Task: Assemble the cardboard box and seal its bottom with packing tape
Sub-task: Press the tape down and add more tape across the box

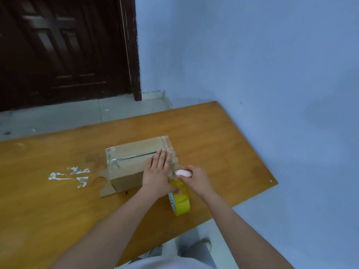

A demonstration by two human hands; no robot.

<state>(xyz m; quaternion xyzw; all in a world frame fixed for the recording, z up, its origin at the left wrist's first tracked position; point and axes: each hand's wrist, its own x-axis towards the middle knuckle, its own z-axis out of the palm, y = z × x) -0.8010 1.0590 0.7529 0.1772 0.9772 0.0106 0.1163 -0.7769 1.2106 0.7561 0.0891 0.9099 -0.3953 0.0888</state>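
A small cardboard box (128,162) lies on the wooden table (58,200), flaps closed on top with a dark seam along the middle and clear tape at its ends. My left hand (158,171) presses flat on the box's right end, fingers straight. A yellow tape roll (180,200) hangs at the box's right side, a strip of clear tape running from it up over the box edge. My right hand (195,177) grips a small pink cutter (183,173) held against that strip, just right of my left hand.
Torn tape scraps (70,176) stick to the table left of the box. A blue wall (272,74) borders the table's right side. A dark wooden door (64,49) and a tiled floor (77,113) lie beyond the far edge.
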